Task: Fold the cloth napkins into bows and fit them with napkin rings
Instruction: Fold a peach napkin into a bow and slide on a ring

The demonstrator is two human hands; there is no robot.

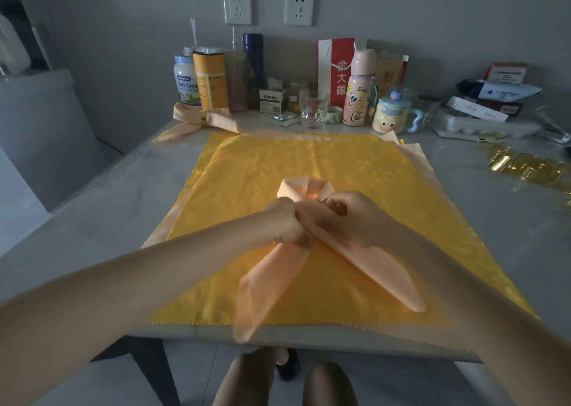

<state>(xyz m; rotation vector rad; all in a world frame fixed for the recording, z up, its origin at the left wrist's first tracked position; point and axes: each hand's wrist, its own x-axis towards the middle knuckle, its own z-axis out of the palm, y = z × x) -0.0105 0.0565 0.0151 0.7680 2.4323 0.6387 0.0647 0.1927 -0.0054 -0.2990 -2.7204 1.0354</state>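
Note:
A peach napkin (272,285), folded into a band, is crossed over a yellow napkin (247,174) spread on the table. Its loop stands up behind my hands and its two tails fan toward the table's front edge. My left hand (285,220) grips the crossing from the left. My right hand (355,217) pinches the gathered middle from the right. No ring shows between my fingers. A finished peach bow (200,120) with a pale ring lies at the back left. More napkins lie under the yellow one.
Gold napkin rings (525,166) lie at the right of the grey table (92,208). Along the wall stand jars, a glass (314,109), a pink bottle (360,87), a cartoon mug (391,115) and boxes. My knees show below the front edge.

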